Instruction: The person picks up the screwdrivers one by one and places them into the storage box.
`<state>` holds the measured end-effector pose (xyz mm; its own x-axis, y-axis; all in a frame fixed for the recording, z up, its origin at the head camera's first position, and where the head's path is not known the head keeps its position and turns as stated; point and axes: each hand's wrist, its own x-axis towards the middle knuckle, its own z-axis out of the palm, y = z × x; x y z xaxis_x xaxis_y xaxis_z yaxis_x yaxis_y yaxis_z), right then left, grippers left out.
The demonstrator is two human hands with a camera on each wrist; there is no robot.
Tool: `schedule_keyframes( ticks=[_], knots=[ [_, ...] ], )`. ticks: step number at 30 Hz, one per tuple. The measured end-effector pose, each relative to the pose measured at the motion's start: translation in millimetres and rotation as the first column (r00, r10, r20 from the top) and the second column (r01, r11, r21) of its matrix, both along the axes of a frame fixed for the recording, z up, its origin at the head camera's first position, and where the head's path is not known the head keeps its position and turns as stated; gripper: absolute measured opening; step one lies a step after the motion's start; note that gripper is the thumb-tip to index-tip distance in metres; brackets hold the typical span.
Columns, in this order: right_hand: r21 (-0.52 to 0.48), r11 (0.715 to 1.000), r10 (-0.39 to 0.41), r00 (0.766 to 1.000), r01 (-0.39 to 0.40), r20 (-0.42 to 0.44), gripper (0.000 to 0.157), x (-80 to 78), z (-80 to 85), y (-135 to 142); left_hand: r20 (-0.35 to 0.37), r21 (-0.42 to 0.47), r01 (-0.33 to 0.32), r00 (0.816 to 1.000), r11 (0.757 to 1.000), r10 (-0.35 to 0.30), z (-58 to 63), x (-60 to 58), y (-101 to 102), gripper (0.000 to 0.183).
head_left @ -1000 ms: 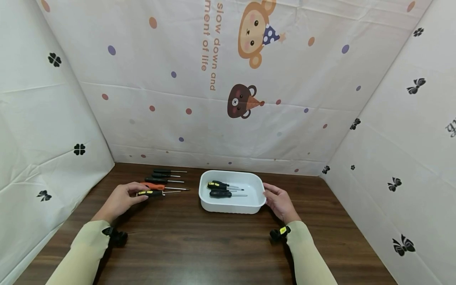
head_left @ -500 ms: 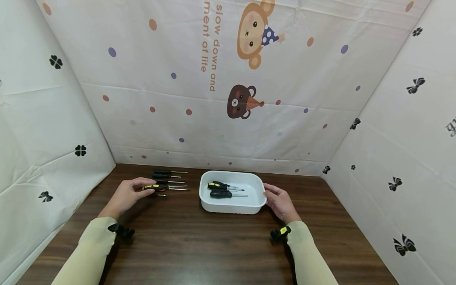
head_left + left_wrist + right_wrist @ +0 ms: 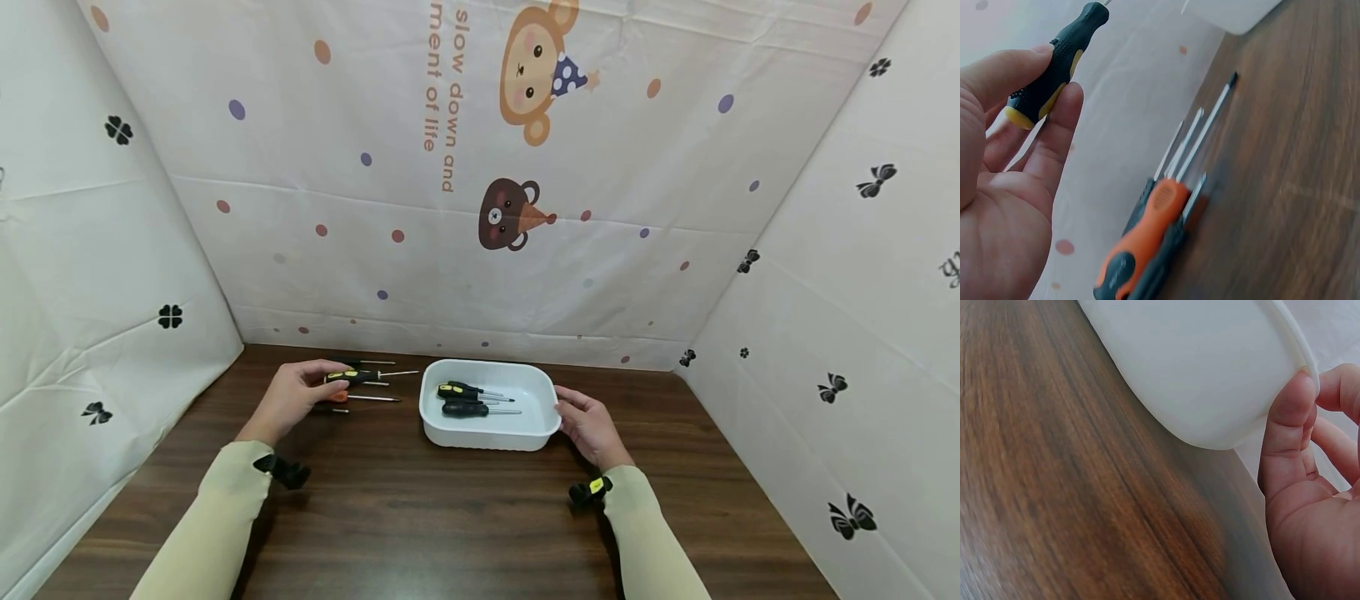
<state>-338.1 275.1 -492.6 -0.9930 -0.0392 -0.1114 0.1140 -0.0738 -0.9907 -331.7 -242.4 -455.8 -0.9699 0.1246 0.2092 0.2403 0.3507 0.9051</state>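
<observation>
My left hand (image 3: 296, 398) pinches a black-and-yellow screwdriver (image 3: 1054, 72) by its handle, thumb on one side and fingers on the other. Its shaft points right, toward the white tray (image 3: 480, 437). Below the raised handle, in the left wrist view, lie an orange-handled screwdriver (image 3: 1147, 231) and several black-handled ones, side by side on the table. My right hand (image 3: 591, 427) grips the tray's right end, the thumb on the rim and fingers behind it, as the right wrist view shows. Inside the tray rest black screwdrivers (image 3: 465, 408), one of them with yellow marks.
The brown wooden table (image 3: 420, 517) runs up to a white printed cloth (image 3: 337, 250) at the back. Cloth walls also stand on the left and right. A black wrist camera (image 3: 285, 472) is strapped to the left sleeve.
My left hand has lifted the black-and-yellow screwdriver off the row and carried it right and slightly away from me, over the other screwdrivers. My right hand and the tray stay put.
</observation>
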Motion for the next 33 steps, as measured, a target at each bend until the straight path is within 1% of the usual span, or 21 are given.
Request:
schedule_keyframes(
  ticks=[2,4,11,18,20,25,33],
  knots=[
    [-0.003,1.000,0.000,1.000,0.000,-0.003,0.051,0.0,0.1,0,0.001,0.056,0.028,1.000,0.998,-0.028,2.3,-1.7,6,0.040],
    [-0.006,1.000,-0.001,1.000,0.001,-0.002,0.051,0.0,0.3,0,-0.011,0.079,0.049,0.999,0.996,-0.048,4.6,-2.3,11,0.041],
    [-0.002,1.000,-0.005,1.000,0.005,0.011,0.051,0.8,1.1,1,-0.044,0.055,0.056,0.998,0.997,-0.054,14.5,-2.2,26,0.037],
    [0.001,1.000,-0.012,1.000,0.012,0.015,0.051,0.9,0.6,0,-0.140,0.052,0.101,0.986,0.994,-0.092,20.2,-3.9,43,0.031],
    [-0.004,1.000,-0.013,1.000,0.013,0.015,0.051,0.8,0.0,0,-0.149,0.056,0.110,0.984,0.992,-0.100,20.6,-4.8,49,0.030],
    [-0.013,1.000,-0.007,1.000,0.007,0.010,0.052,0.8,-1.0,1,-0.155,0.065,0.135,0.980,0.989,-0.124,21.9,-6.7,62,0.031],
    [-0.024,1.000,0.002,1.000,-0.002,0.000,0.052,0.7,-0.7,1,-0.123,0.068,0.149,0.983,0.987,-0.140,24.3,-7.8,78,0.029]
  ],
)
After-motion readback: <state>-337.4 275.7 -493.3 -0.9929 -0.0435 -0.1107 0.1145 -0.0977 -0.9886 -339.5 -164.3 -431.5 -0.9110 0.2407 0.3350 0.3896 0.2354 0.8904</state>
